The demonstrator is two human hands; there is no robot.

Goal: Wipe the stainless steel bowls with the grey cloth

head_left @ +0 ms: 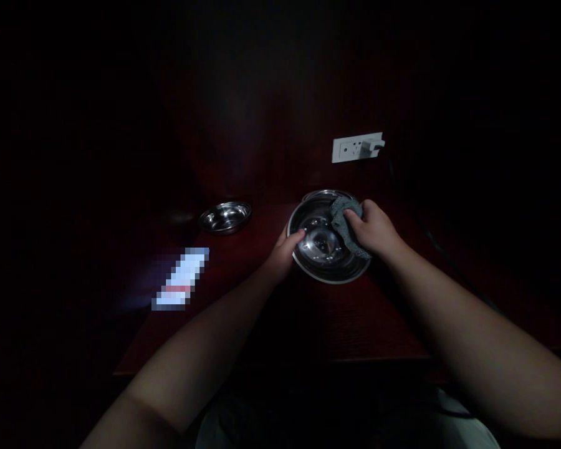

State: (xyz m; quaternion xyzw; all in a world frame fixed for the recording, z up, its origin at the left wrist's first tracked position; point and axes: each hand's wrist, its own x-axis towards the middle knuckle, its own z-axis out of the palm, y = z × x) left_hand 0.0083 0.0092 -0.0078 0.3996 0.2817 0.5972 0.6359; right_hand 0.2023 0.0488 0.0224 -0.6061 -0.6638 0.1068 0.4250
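Note:
A shiny metal bowl (pixel 321 252) is tilted toward me above the dark red table. My left hand (pixel 283 254) grips its left rim, with the thumb over the edge on the inside and the other fingers hidden behind. On the right side of the bowl, my right hand (pixel 374 229) is closed on a grey-green cloth (pixel 343 221). The cloth lies over the bowl's right rim and hangs partly against its inner wall. Behind the bowl, the rim of another metal dish (pixel 328 192) shows, mostly hidden.
A smaller metal bowl (pixel 225 217) sits at the back left of the table (pixel 336 337). Nearer on the left lies a bright, pixelated phone-like slab (pixel 181 279). A white wall socket (pixel 358 148) holds a plug, whose dark cable (pixel 437 240) runs down the right side.

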